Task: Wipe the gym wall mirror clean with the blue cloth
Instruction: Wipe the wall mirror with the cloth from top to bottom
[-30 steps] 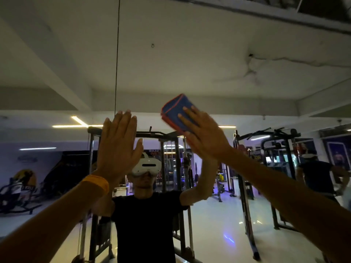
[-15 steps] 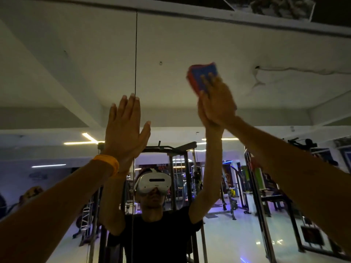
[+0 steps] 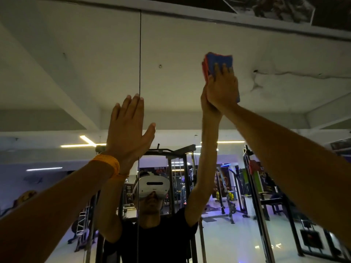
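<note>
The wall mirror (image 3: 79, 59) fills the view and reflects the gym and a person in a black shirt. A folded blue cloth (image 3: 220, 60) with an orange-red edge lies flat against the glass, high up near the mirror's top frame. My right hand (image 3: 222, 88) presses it there with straight fingers, arm stretched up. Lower and to the left, my left hand (image 3: 129, 130) rests flat on the glass beside the vertical seam (image 3: 140, 54) between two mirror panels. An orange band circles my left wrist.
The mirror's top frame (image 3: 228, 17) runs across just above the cloth. Reflected in the glass are weight racks (image 3: 254, 186), a cable machine and ceiling lights.
My right hand has slid the cloth upward on the glass, from about head height to near the top frame. My view has tilted up. The left hand stays flat on the mirror.
</note>
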{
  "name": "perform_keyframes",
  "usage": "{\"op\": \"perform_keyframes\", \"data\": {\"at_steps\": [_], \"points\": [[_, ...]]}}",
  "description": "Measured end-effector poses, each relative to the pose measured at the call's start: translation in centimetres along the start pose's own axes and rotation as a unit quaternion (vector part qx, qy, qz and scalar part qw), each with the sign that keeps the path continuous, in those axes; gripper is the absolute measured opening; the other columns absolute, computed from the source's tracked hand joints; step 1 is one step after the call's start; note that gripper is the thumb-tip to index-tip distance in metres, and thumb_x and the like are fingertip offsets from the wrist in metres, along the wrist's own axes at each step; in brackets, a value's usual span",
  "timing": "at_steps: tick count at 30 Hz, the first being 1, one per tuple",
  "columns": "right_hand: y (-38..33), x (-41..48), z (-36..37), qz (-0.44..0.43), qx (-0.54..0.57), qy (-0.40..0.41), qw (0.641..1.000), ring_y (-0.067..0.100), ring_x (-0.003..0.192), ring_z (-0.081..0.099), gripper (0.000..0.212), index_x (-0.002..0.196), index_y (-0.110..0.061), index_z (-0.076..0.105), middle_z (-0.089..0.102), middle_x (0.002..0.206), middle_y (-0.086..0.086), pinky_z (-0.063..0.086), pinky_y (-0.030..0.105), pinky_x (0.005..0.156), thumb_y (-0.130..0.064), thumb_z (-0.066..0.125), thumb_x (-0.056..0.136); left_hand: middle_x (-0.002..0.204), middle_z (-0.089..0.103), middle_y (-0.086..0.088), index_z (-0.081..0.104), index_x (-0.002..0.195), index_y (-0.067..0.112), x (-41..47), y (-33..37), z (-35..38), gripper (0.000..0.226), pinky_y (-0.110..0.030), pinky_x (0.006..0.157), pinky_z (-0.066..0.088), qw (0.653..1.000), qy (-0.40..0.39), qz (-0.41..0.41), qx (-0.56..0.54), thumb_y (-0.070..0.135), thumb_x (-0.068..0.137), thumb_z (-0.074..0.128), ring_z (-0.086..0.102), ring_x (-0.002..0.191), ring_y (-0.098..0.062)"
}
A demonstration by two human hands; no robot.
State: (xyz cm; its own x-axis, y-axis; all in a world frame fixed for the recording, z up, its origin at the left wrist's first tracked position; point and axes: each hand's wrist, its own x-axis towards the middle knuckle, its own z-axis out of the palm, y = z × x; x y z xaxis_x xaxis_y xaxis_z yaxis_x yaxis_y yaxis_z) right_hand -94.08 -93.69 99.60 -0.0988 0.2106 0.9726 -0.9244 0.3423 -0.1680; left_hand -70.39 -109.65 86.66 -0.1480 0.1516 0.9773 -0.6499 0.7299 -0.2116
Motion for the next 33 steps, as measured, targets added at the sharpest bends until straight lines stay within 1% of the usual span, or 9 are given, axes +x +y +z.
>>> {"op": "perform_keyframes", "data": {"at_steps": [3, 8, 15, 17, 21, 23, 28, 30, 33], "points": [[-4.1, -4.8, 1.1, -0.02, 0.002, 0.017, 1.0, 0.034, 0.156, 0.021, 0.055, 0.162, -0.016, 0.025, 0.028, 0.168, 0.014, 0.016, 0.048, 0.126, -0.035, 0.031, 0.111, 0.172, 0.015, -0.011, 0.02, 0.164, 0.006, -0.7, -0.5, -0.5, 0.078, -0.042, 0.13, -0.002, 1.0, 0.003, 0.01, -0.019, 0.052, 0.102, 0.029, 0.008, 0.16, -0.026], [-5.2, -13.9, 0.3, -0.373, 0.078, -0.076, 0.921, 0.022, 0.157, 0.018, 0.052, 0.16, -0.027, 0.024, 0.033, 0.166, 0.007, 0.014, 0.047, 0.128, -0.038, 0.034, 0.11, 0.171, 0.018, -0.015, 0.023, 0.163, 0.003, -4.7, -1.0, -1.6, 0.072, -0.047, 0.131, 0.003, 0.999, 0.013, -0.042, -0.022, 0.045, 0.103, 0.024, 0.01, 0.16, -0.028], [-3.8, -14.4, -2.4, -0.036, 0.026, -0.037, 0.998, 0.035, 0.156, 0.021, 0.057, 0.162, -0.018, 0.031, 0.028, 0.168, 0.013, 0.019, 0.057, 0.126, -0.037, 0.027, 0.108, 0.173, 0.011, -0.014, 0.019, 0.164, 0.004, -12.3, -2.8, -2.7, 0.072, -0.054, 0.13, 0.004, 0.999, -0.027, -0.026, 0.0, 0.045, 0.104, 0.025, 0.005, 0.161, -0.029], [-7.3, -21.6, -2.1, -0.119, 0.039, -0.043, 0.991, 0.033, 0.157, 0.02, 0.055, 0.162, -0.018, 0.029, 0.027, 0.168, 0.013, 0.014, 0.055, 0.128, -0.036, 0.024, 0.11, 0.173, 0.012, -0.015, 0.02, 0.163, 0.003, -14.3, -2.6, -3.1, 0.071, -0.053, 0.13, 0.003, 0.998, -0.03, -0.047, -0.008, 0.042, 0.104, 0.029, 0.005, 0.161, -0.029], [-6.7, -30.7, -3.3, -0.372, 0.043, -0.138, 0.917, 0.032, 0.156, 0.022, 0.055, 0.159, -0.017, 0.031, 0.03, 0.167, 0.012, 0.014, 0.05, 0.127, -0.041, 0.02, 0.111, 0.172, 0.014, -0.017, 0.023, 0.162, 0.003, -17.7, -1.9, -3.8, 0.068, -0.055, 0.129, 0.004, 0.998, -0.031, -0.047, -0.006, 0.038, 0.104, 0.031, 0.006, 0.161, -0.031], [-4.1, -28.8, -3.4, -0.353, 0.054, -0.122, 0.926, 0.032, 0.155, 0.025, 0.052, 0.157, -0.017, 0.036, 0.034, 0.165, 0.013, 0.018, 0.053, 0.126, -0.038, 0.029, 0.11, 0.172, 0.015, -0.018, 0.023, 0.162, 0.002, -19.4, -2.3, -4.1, 0.069, -0.055, 0.129, 0.003, 0.999, -0.031, -0.034, -0.002, 0.035, 0.104, 0.037, 0.007, 0.16, -0.033], [-4.4, -28.2, -3.9, -0.077, 0.056, -0.074, 0.993, 0.029, 0.159, 0.011, 0.058, 0.163, -0.02, 0.025, 0.02, 0.171, 0.01, 0.009, 0.052, 0.129, -0.045, 0.02, 0.111, 0.172, 0.011, -0.017, 0.018, 0.164, 0.004, -22.4, -2.6, -3.9, 0.071, -0.056, 0.129, 0.003, 0.998, -0.042, -0.037, 0.002, 0.038, 0.104, 0.035, 0.005, 0.161, -0.033], [-6.4, -33.8, -4.2, -0.16, 0.044, -0.103, 0.981, 0.03, 0.158, 0.011, 0.056, 0.163, -0.019, 0.024, 0.02, 0.17, 0.012, 0.005, 0.049, 0.129, -0.041, 0.019, 0.112, 0.172, 0.011, -0.017, 0.017, 0.164, 0.003, -23.1, -1.9, -3.8, 0.071, -0.058, 0.129, 0.006, 0.998, -0.049, -0.05, 0.007, 0.04, 0.105, 0.032, 0.005, 0.161, -0.033], [-4.5, -39.1, -5.7, -0.361, 0.029, -0.173, 0.916, 0.031, 0.158, 0.016, 0.055, 0.162, -0.02, 0.026, 0.024, 0.169, 0.012, 0.012, 0.051, 0.128, -0.042, 0.017, 0.113, 0.172, 0.011, -0.017, 0.018, 0.163, 0.003, -24.1, -1.3, -4.0, 0.071, -0.058, 0.129, 0.005, 0.996, -0.054, -0.064, -0.011, 0.042, 0.105, 0.03, 0.006, 0.161, -0.034]]}}
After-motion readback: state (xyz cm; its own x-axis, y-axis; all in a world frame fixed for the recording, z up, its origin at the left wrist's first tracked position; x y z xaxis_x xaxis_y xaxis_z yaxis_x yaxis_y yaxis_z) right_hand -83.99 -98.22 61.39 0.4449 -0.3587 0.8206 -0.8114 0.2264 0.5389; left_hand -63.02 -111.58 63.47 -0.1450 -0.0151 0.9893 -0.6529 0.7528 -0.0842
